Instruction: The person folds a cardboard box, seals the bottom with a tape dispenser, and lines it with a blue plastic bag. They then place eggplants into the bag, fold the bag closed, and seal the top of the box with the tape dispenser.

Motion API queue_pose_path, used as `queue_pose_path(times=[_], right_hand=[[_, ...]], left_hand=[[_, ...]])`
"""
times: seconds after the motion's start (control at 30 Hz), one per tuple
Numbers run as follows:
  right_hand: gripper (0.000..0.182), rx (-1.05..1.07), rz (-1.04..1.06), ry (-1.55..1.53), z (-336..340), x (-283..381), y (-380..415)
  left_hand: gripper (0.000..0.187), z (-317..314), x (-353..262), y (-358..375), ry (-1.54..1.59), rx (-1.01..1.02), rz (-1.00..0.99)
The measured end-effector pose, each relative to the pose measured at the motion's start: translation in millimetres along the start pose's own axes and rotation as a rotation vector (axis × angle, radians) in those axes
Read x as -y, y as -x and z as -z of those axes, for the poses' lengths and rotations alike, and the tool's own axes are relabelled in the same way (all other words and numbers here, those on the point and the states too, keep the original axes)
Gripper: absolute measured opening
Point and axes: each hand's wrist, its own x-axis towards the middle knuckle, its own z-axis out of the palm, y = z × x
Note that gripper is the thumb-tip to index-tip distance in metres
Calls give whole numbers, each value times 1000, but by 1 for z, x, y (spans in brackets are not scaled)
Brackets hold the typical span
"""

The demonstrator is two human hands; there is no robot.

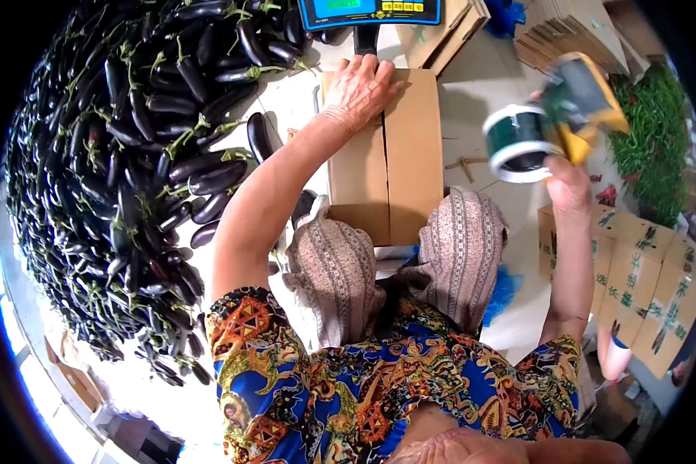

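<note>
A closed cardboard box point(414, 155) stands in front of my knees, its two top flaps meeting along a centre seam. My left hand point(357, 91) lies spread and flat over the far left part of the box top, near the seam. Off to the right of the box, my right hand point(568, 182) is raised and wrapped round a yellow tape dispenser point(607, 100). A roll of tape point(518, 139) with a dark green side and white rim sits on the dispenser's left. The dispenser is partly blurred.
Eggplants point(131, 170) are heaped at the left. A blue scale display point(371, 11) rises beyond the box. Flattened cardboard point(572, 35) stands at the back right, near green vegetables point(657, 147). Taped cartons point(634, 271) lie at the right, beside part of another person's leg point(612, 357).
</note>
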Motion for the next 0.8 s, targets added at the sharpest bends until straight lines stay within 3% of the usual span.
queue_pose_path(times=[0.03, 0.07, 0.1, 0.17, 0.2, 0.3, 0.4, 0.5, 0.57, 0.63, 0.73, 0.8], right_hand=[[82, 11, -116, 127, -3, 1, -5], [64, 86, -128, 184, -25, 11, -15], [63, 122, -138, 220, -38, 12, -22], [64, 172, -3, 359, -56, -1, -27], [65, 216, 155, 592, -58, -14, -26], [64, 368, 248, 650, -80, -34, -32], [60, 387, 203, 823, -92, -62, -33], [57, 409, 233, 842, -93, -57, -39], [58, 377, 234, 808, -92, -58, -36], [57, 401, 205, 803, -92, -55, -34], [58, 404, 203, 826, -93, -56, -33], [60, 438, 201, 856, -96, -53, -35]], left_hand=[[31, 0, -1, 0, 5, -4, -1], [31, -1, -2, -1, 9, -4, -5], [31, -1, -3, -1, 12, -3, -8], [31, 2, -4, -1, 18, -13, -17], [30, 7, -3, 0, 24, -11, -23], [27, 1, -1, 0, 45, 28, -25], [24, 12, -9, -4, 218, 95, 61], [23, 18, 5, 3, 620, -360, 130], [27, 45, 0, 20, 977, -421, 614], [43, 88, 0, 49, 1515, -218, 993], [62, 105, -12, 87, 1609, 35, 955], [52, 118, -28, 80, 1724, 99, 964]])
